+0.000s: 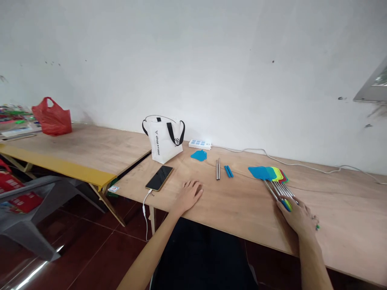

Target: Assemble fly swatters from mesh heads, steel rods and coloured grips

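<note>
My left hand lies flat on the plywood table, fingers stretched out, holding nothing. It rests just right of a black phone on a white cable. My right hand covers the handle ends of a fanned stack of fly swatters with blue, green, yellow and red heads and metal shafts. Its fingers curl over the handles. Between the hands lie two thin metal rods, two short blue pieces and a loose blue swatter head.
A white tote bag with black straps stands behind the phone. A white power strip with its cord runs along the wall. A second table at left carries a red plastic bag. A grey chair stands below.
</note>
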Demonstrator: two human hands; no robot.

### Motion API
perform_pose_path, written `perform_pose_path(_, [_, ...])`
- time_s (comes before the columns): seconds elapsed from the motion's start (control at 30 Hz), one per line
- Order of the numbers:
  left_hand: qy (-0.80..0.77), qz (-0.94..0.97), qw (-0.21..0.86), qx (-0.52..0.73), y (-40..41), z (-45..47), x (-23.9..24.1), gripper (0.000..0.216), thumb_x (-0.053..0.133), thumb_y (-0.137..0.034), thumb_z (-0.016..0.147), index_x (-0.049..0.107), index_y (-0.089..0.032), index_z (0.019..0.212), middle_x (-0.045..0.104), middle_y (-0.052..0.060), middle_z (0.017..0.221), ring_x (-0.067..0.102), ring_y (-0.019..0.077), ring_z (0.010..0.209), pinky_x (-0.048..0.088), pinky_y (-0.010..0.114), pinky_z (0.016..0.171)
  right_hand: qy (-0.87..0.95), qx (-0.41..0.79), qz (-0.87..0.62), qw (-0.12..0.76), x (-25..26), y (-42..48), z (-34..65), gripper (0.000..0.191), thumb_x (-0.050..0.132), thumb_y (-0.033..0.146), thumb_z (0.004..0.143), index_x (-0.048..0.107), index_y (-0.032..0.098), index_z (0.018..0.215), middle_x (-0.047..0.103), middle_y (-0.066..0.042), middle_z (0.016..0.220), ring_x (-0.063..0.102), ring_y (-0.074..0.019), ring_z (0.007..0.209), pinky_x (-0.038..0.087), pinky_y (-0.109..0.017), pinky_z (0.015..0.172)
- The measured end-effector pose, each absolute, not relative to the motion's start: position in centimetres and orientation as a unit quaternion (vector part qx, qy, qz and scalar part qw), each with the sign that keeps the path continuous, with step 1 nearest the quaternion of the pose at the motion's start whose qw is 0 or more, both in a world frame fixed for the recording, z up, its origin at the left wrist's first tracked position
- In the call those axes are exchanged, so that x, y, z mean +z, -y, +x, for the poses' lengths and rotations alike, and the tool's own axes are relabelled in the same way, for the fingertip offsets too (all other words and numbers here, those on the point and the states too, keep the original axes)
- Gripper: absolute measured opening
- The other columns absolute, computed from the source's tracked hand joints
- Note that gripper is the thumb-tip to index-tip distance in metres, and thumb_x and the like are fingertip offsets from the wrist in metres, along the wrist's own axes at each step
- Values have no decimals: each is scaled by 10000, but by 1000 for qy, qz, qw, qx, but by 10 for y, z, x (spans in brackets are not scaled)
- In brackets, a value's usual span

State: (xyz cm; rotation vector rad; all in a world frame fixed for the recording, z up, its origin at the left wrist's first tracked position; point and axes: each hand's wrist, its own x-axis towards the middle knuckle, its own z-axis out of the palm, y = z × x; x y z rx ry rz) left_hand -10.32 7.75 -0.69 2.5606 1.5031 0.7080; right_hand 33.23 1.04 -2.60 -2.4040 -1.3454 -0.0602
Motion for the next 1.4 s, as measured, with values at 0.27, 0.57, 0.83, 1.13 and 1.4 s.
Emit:
perform_pose_path(0.27, [-482, 842, 43, 238, -79, -104, -10, 274, 395, -367, 1051, 560, -230, 1222, 587, 83, 1342, 532, 271, 1253, 394, 456, 1039, 465, -28, -868, 173, -27, -12, 329, 552, 330, 633, 892, 600, 257, 1193, 537, -153, 1415, 478, -391, 1326, 311, -674, 1076])
perform_pose_path(0.57, [-486, 840, 41, 237, -80, -104, -12, 255, 417, -363, 1051, 557, -228, 1217, 588, 80, 1348, 536, 269, 1243, 386, 467, 1038, 460, -97, -869, 152, -25, -10, 311, 565, 288, 560, 947, 579, 179, 1246, 444, -241, 1437, 461, -413, 1322, 394, -578, 1001])
perform_pose_path(0.83, [-483, 841, 39, 243, -79, -104, -13, 273, 411, -369, 1048, 569, -236, 1225, 588, 80, 1345, 540, 271, 1240, 393, 462, 1045, 466, -105, -872, 109, -19, -9, 308, 545, 286, 540, 968, 615, 201, 1238, 563, -221, 1229, 538, -394, 1191, 442, -529, 887])
perform_pose_path(1.13, [-484, 840, 36, 244, -79, -104, -12, 293, 393, -391, 1049, 578, -238, 1217, 587, 84, 1336, 537, 275, 1234, 398, 463, 1040, 480, -130, -864, 81, -12, -7, 296, 508, 321, 488, 976, 612, 173, 1249, 582, -223, 1186, 561, -385, 1135, 460, -480, 853])
perform_pose_path(1.4, [-488, 839, 41, 237, -78, -104, -11, 311, 376, -400, 1052, 578, -242, 1229, 581, 86, 1354, 529, 277, 1236, 390, 464, 1048, 458, -122, -870, 139, -16, -10, 294, 507, 356, 505, 942, 623, 187, 1232, 485, -252, 1393, 469, -415, 1271, 421, -553, 917])
